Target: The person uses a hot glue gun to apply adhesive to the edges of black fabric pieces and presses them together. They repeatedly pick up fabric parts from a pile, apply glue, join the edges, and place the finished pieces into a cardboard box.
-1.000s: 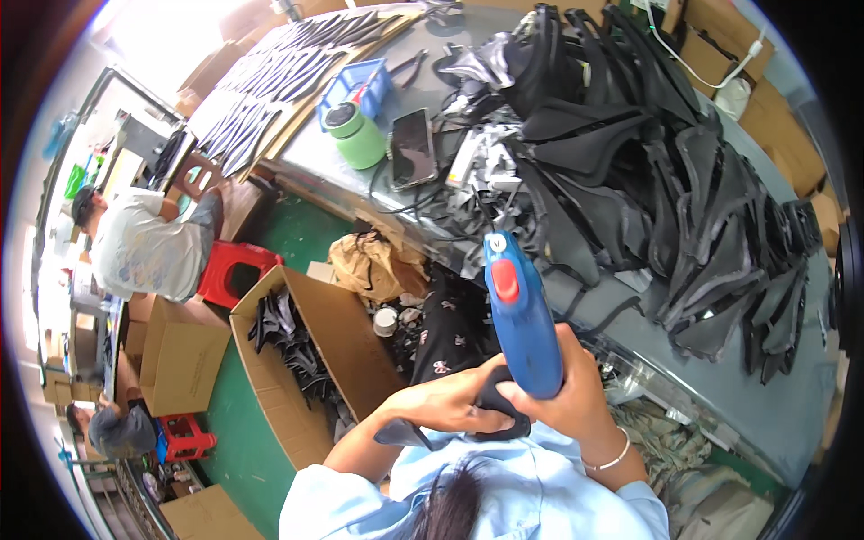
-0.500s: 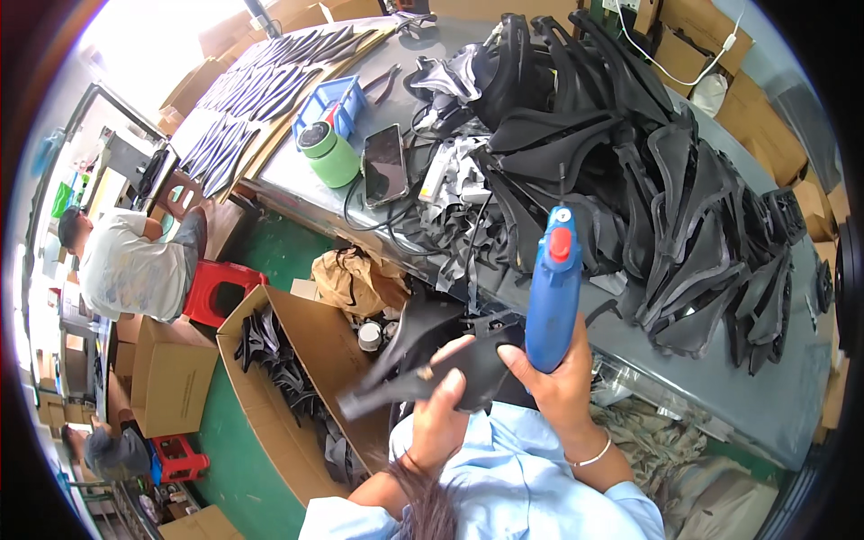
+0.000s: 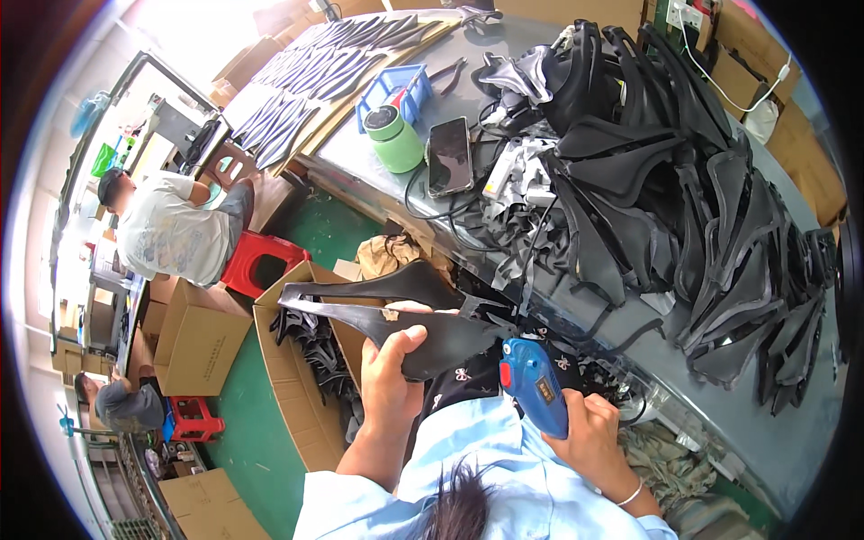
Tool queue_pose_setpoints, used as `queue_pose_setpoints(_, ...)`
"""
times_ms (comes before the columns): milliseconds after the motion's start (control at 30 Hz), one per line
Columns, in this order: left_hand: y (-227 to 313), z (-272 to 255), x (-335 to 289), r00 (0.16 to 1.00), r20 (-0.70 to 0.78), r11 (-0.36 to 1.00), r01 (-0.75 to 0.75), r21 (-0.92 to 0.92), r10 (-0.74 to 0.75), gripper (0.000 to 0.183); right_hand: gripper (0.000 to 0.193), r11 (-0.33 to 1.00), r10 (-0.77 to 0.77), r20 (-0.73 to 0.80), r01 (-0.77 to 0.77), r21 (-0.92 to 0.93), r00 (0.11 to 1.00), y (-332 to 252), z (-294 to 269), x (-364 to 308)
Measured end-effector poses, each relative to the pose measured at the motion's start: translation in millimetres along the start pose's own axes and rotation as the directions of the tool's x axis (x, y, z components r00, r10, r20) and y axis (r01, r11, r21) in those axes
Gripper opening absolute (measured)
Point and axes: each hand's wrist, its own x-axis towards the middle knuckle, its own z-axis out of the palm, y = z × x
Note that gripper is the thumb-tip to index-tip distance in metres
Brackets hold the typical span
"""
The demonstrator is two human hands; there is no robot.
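Left hand (image 3: 391, 382) pinches the black part (image 3: 436, 340) at seven o'clock, right hand (image 3: 591, 439) wraps the blue tool (image 3: 533, 382) at five! Cardboard box (image 3: 290, 400), eight o'clock: black pieces (image 3: 309, 354) inside. Blue basket (image 3: 415, 97), twelve: something red (image 3: 397, 96).

The handheld tool (image 3: 538, 391) is blue and red; left of it, the V-shaped part (image 3: 441, 344) and pale-patterned trousers (image 3: 481, 373) are black.

Black forked part (image 3: 454, 344), blue tool (image 3: 531, 376), tilted
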Motion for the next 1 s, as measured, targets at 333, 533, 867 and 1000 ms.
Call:
queue_pose_setpoints(333,-4.3,8.1,-5.6,0.996,0.09,0.987,-0.001,0.163,-0.013,0.026,0.051,0.999,-0.047,-0.033,0.046,-0.019,0.998,-5.0,-1.0,2.2)
queue_pose_setpoints(533,-11.1,-5.0,-7.3,0.994,0.104,0.947,-0.014,0.321,-0.02,0.025,0.052,0.997,-0.078,-0.041,0.078,-0.007,0.996,-6.0,4.9,3.1)
queue_pose_setpoints(867,-61.5,-233.0,-35.8,0.629,-0.777,0.993,-0.077,-0.094,-0.025,0.021,0.046,0.995,0.104,-0.016,-0.103,0.015,0.994,6.7,16.3,-3.2)
queue_pose_setpoints(1000,-108.6,-348.4,-91.4,0.36,-0.93,0.921,-0.381,-0.082,0.066,0.029,0.044,0.983,0.177,0.045,-0.179,0.048,0.983,4.0,24.3,-5.1)
